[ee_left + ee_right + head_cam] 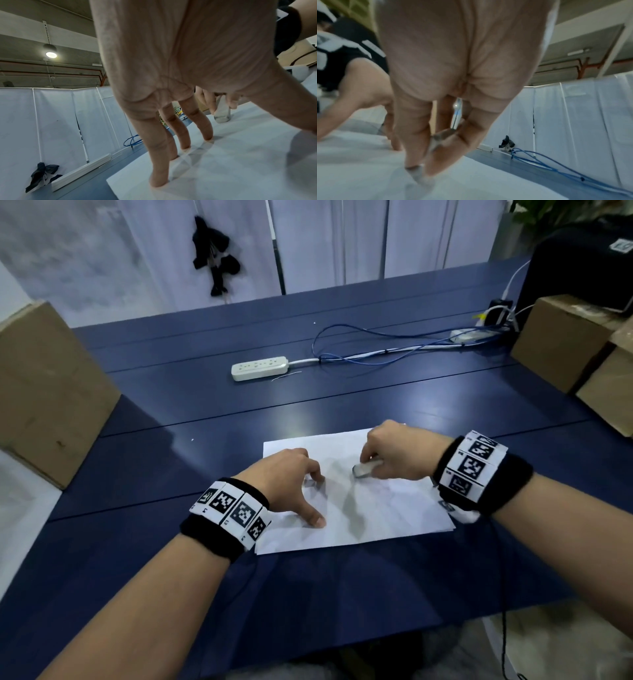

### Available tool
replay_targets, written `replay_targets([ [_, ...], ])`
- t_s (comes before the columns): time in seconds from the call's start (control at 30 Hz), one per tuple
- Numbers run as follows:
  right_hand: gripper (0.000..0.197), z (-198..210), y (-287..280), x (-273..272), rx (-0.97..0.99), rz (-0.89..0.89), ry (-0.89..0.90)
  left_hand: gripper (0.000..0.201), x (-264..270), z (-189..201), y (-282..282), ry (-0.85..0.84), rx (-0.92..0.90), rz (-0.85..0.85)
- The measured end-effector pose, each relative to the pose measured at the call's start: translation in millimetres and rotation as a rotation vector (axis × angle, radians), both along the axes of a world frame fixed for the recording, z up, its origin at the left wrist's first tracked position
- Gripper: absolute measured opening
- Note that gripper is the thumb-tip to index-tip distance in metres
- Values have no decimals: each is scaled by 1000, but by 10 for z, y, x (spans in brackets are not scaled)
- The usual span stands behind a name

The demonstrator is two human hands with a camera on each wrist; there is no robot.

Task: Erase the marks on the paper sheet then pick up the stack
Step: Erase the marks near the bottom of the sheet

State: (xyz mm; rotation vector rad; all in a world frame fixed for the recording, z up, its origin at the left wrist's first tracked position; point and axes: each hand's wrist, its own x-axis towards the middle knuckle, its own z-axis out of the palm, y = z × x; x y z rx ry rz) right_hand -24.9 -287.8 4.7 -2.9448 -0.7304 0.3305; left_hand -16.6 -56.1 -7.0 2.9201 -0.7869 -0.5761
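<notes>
Head view first: the paper sheet (376, 508) lies on top of a thin stack on the blue table (205, 405), near the front edge. The left hand (287, 481) is spread over the sheet's left part, thumb and fingertips planted on the paper to pin it down. The right hand (394, 453) pinches a small grey-white eraser (365, 469) and sets its tip on the paper near the middle. Only faint grey traces show on the sheet to the right of the eraser; how much marking remains is too pale to tell. A power strip (260, 368) and blue cables (376, 350) lie well behind, with cardboard boxes (44, 392) at both sides.

Left wrist view: the fingers (171, 142) are straight and splayed, tips pressing on the white sheet (223, 169). Beyond them the eraser (222, 112) stands on end on the paper, held by the other hand.

Right wrist view, blurred: thumb and fingers (412, 135) close narrowly round the eraser (419, 174), whose worn tip meets the paper (359, 169). The left hand (368, 97) leans on the sheet behind.

Judging from this, erasing is underway and likely not finished; the stack lies flat, so picking it up is not yet done.
</notes>
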Motion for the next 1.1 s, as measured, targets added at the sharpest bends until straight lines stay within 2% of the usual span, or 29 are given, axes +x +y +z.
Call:
replay_targets([
  [0.07, 22, -32, -21, -10, 11, 4, 1, 75, 2, -5, 4, -3, 0, 2],
  [0.17, 29, 10, 53, -265, 16, 158, 187, 77, 12, -21, 8, -4, -9, 1],
  [0.23, 30, 17, 81, -351, 2, 181, 261, 78, 15, -21, 3, -1, -6, -2],
  [0.4, 20, -15, -71, -23, 43, -44, 6, 73, 4, -10, 4, 0, -8, 0],
  [0.47, 19, -67, -115, 4, 32, -72, -29, 74, 5, -10, 9, -2, -8, 2],
  [0.63, 24, 62, 39, -408, 14, 203, 229, 76, 19, -23, 5, -5, -2, 3],
  [0.7, 27, 65, 66, -360, 6, 192, 188, 76, 22, -18, -1, 0, 2, 3],
  [0.8, 24, 24, -24, -95, -11, 36, 29, 74, 5, 1, 0, 5, -2, 1],
  [0.87, 24, -13, -116, -5, 13, -47, -8, 75, -10, 6, 4, 6, -6, 2],
  [0.97, 38, -16, -57, -196, 63, 64, 118, 76, -3, -3, 8, -2, -14, 9],
  [1.03, 31, -31, 43, -386, 45, 179, 232, 77, 7, -14, 1, -8, -8, -2],
  [1.1, 29, -53, 78, -381, 34, 203, 199, 77, 7, -10, -7, -7, -3, -10],
])
